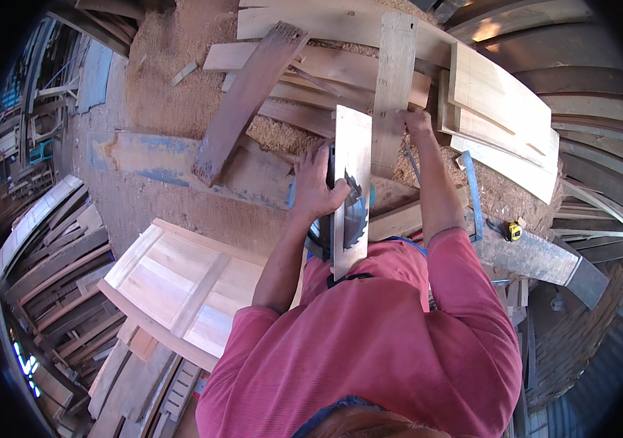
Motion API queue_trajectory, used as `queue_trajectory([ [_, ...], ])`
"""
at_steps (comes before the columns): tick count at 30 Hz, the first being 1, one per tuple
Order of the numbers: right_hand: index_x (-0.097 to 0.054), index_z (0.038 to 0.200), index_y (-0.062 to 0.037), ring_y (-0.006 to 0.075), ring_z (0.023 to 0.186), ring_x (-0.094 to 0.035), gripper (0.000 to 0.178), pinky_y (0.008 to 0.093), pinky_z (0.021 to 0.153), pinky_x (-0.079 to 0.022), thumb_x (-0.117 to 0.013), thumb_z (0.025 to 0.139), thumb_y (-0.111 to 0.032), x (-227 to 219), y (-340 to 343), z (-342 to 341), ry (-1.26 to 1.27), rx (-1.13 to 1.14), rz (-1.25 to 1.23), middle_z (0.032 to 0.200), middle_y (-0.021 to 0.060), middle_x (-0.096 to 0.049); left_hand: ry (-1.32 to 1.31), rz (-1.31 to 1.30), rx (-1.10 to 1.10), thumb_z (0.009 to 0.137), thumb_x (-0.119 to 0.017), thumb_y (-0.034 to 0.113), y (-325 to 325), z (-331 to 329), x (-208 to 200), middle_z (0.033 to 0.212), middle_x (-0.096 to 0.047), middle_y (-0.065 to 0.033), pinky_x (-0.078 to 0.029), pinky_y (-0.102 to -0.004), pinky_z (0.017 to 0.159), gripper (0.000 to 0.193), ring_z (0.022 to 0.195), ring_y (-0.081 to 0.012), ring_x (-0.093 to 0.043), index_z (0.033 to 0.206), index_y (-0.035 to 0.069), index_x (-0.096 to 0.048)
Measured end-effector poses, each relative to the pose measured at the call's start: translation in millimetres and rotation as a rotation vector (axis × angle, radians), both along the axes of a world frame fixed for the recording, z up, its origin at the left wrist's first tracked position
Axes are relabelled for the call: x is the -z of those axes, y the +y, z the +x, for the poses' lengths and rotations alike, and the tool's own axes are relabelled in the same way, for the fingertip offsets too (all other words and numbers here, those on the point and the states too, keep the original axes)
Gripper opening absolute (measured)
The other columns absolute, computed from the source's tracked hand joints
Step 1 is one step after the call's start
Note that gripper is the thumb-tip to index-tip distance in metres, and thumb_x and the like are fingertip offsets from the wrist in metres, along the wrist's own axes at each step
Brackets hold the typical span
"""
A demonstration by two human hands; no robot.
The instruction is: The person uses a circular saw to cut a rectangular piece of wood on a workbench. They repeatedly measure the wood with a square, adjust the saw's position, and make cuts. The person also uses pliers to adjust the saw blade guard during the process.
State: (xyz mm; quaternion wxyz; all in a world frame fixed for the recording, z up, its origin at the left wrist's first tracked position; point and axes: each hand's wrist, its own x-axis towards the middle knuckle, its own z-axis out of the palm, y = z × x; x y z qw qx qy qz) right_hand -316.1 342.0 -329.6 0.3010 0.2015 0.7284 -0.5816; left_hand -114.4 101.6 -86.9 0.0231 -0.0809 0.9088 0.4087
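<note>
My left hand (317,186) is closed round a circular saw (356,219). Its thumb lies across the pale flat base plate (353,139), which faces up toward me, and the toothed blade shows through the plate's slot. The saw stands close to my lap; most of its body is hidden behind the plate and my hand. Farther off and to the right, my right hand (417,123) has its fingers curled at the right edge of a weathered plank (393,80). This plank lies lengthwise away from me across other boards. A blue metal bar (472,193) is right of my right forearm.
A dark brown board (253,98) lies aslant over stacked boards. Pale panels (501,98) are piled at the right, with a yellow tape measure (513,231) nearer me. A framed wooden panel (187,281) rests at my left. Sawdust (172,66) covers the ground.
</note>
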Motion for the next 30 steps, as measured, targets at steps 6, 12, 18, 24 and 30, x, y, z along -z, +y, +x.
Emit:
queue_trajectory([
  [6, -0.067, 0.101, 0.0041, 0.0165, 0.086, -0.067, 0.030, 0.0330, 0.077, -0.055, -0.085, 0.085, -0.014, -49, -17, -1, 0.189, 0.015, -0.029, 0.097, 0.0109, -0.073, -0.023, -0.013, -0.015, 0.071, -0.065, 0.029, 2, -1, -1, 0.143, -0.053, -0.0248, -0.034, -0.0583, 0.112, 0.083, 0.132, -0.0460, -0.049, 0.149, 0.008, -0.048],
  [12, -0.064, 0.104, 0.0022, 0.0151, 0.082, -0.064, 0.027, 0.0311, 0.074, -0.053, -0.081, 0.090, -0.013, -97, -6, -49, 0.408, 0.116, -0.185, 0.092, 0.0081, -0.070, -0.001, 0.004, -0.002, 0.071, -0.066, 0.030, -2, 3, 7, 0.140, -0.054, -0.0238, -0.036, -0.0593, 0.111, 0.082, 0.129, -0.0459, -0.050, 0.148, 0.009, -0.049],
  [18, -0.060, 0.111, 0.0020, 0.0171, 0.092, -0.064, 0.030, 0.0335, 0.083, -0.053, -0.079, 0.093, -0.014, -200, 60, -82, 0.623, 0.250, -0.371, 0.101, 0.0092, -0.067, -0.011, 0.001, -0.011, 0.072, -0.065, 0.031, -1, 0, 4, 0.140, -0.055, -0.0242, -0.037, -0.0605, 0.110, 0.081, 0.130, -0.0461, -0.051, 0.149, 0.011, -0.049],
  [24, -0.056, 0.143, -0.0016, 0.0285, 0.124, -0.065, 0.056, 0.0472, 0.107, -0.055, -0.078, 0.092, -0.014, -340, 121, 39, 0.583, 0.300, -0.920, 0.134, 0.0131, -0.066, -0.071, -0.023, -0.075, 0.074, -0.066, 0.034, 0, 3, 17, 0.145, -0.052, -0.0262, -0.034, -0.0642, 0.113, 0.085, 0.134, -0.0496, -0.047, 0.153, 0.012, -0.045],
  [30, -0.063, 0.128, -0.0011, 0.0235, 0.110, -0.069, 0.042, 0.0413, 0.100, -0.057, -0.078, 0.088, 0.000, -304, 122, 106, 0.607, 0.463, -0.697, 0.118, 0.0097, -0.072, -0.096, -0.011, -0.074, 0.075, -0.069, 0.037, 5, -3, 15, 0.151, -0.049, -0.0243, -0.031, -0.0642, 0.117, 0.086, 0.139, -0.0497, -0.044, 0.155, 0.019, -0.044],
])
